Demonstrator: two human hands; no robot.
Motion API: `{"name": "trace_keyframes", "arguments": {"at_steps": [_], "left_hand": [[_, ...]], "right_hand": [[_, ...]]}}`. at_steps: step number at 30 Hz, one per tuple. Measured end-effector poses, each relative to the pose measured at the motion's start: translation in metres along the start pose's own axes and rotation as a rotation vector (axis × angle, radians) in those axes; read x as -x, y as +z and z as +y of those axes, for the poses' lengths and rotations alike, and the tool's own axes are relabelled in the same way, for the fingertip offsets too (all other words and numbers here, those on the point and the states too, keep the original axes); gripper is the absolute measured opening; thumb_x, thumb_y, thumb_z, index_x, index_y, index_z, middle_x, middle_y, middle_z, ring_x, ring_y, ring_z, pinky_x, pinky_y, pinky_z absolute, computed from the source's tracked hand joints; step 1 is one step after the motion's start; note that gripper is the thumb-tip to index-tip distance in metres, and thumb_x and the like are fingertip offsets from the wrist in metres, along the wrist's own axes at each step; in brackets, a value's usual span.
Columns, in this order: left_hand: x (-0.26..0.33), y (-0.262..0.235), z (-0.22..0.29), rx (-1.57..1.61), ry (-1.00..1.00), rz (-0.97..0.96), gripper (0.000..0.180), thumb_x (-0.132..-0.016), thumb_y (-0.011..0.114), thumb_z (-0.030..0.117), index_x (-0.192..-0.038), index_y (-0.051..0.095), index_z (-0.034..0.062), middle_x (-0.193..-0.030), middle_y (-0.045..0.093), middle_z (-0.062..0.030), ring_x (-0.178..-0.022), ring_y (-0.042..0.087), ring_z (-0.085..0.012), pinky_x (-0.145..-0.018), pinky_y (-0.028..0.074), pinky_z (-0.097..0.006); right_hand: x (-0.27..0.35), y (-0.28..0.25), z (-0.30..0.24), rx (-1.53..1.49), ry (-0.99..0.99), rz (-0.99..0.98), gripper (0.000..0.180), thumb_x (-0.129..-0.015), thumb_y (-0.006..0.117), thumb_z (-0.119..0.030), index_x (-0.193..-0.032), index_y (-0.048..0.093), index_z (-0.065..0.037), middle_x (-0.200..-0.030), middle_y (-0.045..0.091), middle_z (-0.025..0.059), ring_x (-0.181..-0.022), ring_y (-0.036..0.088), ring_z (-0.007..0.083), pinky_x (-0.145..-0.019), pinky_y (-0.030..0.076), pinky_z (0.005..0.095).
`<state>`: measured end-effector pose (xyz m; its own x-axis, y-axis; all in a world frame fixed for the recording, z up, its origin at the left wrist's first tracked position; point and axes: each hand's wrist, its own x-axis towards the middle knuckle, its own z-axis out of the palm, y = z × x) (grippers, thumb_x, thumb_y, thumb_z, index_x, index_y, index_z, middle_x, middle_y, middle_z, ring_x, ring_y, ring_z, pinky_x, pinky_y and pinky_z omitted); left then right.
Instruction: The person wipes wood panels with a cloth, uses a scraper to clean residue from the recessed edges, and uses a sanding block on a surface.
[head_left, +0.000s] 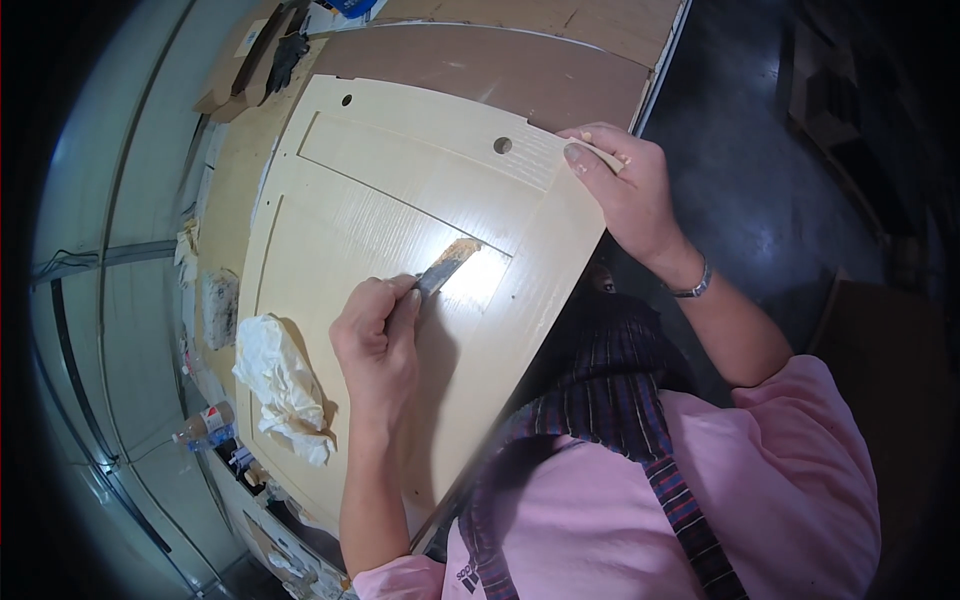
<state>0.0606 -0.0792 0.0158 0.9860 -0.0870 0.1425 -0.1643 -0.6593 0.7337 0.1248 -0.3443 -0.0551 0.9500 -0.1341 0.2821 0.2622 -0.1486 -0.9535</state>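
Observation:
A cream door panel (350,230) with raised wood grain, grooved lines and two round holes lies on the bench before me. My left hand (372,335) is closed round a putty knife (436,278) over its middle. Brownish paste covers the blade's tip, which is at or just above the panel near a groove; contact is not clear. At the panel's right far corner, my right hand (630,190) grips the edge, thumb on top. A thin cream strip shows beside that thumb; what it is I cannot make out. Whitish smears mark the fingers.
A crumpled whitish cloth (280,385) rests on the panel's left part. Beyond the left edge are a plastic bottle (207,425) and a wrapped bundle (219,308). A dark glove (288,58) lies far left, and a brown board (480,75) lies beyond the panel.

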Motion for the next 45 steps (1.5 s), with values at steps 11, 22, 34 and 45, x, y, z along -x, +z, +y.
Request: {"name": "trace_keyframes", "arguments": {"at_steps": [11, 22, 34, 45], "left_hand": [[-0.008, -0.002, 0.013, -0.096, 0.052, 0.03, 0.014, -0.082, 0.063, -0.012, -0.093, 0.068, -0.0057, -0.07, 0.055, -0.0099, -0.063, 0.053, -0.017, -0.06, 0.043, -0.027], [-0.009, -0.005, 0.017, -0.085, 0.024, 0.014, 0.013, -0.082, 0.065, -0.011, -0.093, 0.068, -0.0059, -0.069, 0.053, -0.0092, -0.062, 0.052, -0.0164, -0.059, 0.041, -0.027], [-0.002, -0.001, 0.011, -0.044, 0.013, 0.025, 0.01, -0.083, 0.065, -0.01, -0.092, 0.067, -0.0065, -0.07, 0.054, -0.0104, -0.062, 0.052, -0.0164, -0.059, 0.041, -0.027], [-0.003, -0.006, 0.019, 0.051, -0.111, 0.017, 0.005, -0.092, 0.061, -0.004, -0.092, 0.065, -0.0064, -0.071, 0.061, -0.0063, -0.065, 0.054, -0.011, -0.061, 0.043, -0.024]], "right_hand": [[0.001, 0.0, 0.0, -0.027, 0.008, -0.002, 0.024, -0.09, 0.064, -0.014, -0.099, 0.069, 0.008, -0.093, 0.071, 0.0185, -0.084, 0.069, 0.0242, -0.077, 0.051, 0.031], [0.0, -0.001, -0.001, -0.021, 0.014, -0.009, 0.024, -0.09, 0.064, -0.014, -0.099, 0.069, 0.008, -0.093, 0.071, 0.0187, -0.086, 0.069, 0.0246, -0.078, 0.051, 0.0311], [0.0, -0.001, 0.0, -0.045, 0.003, -0.021, 0.024, -0.09, 0.063, -0.013, -0.099, 0.069, 0.008, -0.092, 0.071, 0.0187, -0.086, 0.068, 0.024, -0.079, 0.051, 0.0306], [0.0, -0.001, -0.002, -0.053, -0.002, -0.018, 0.023, -0.09, 0.064, -0.013, -0.099, 0.069, 0.008, -0.092, 0.071, 0.0181, -0.086, 0.068, 0.0234, -0.078, 0.051, 0.0305]]}}
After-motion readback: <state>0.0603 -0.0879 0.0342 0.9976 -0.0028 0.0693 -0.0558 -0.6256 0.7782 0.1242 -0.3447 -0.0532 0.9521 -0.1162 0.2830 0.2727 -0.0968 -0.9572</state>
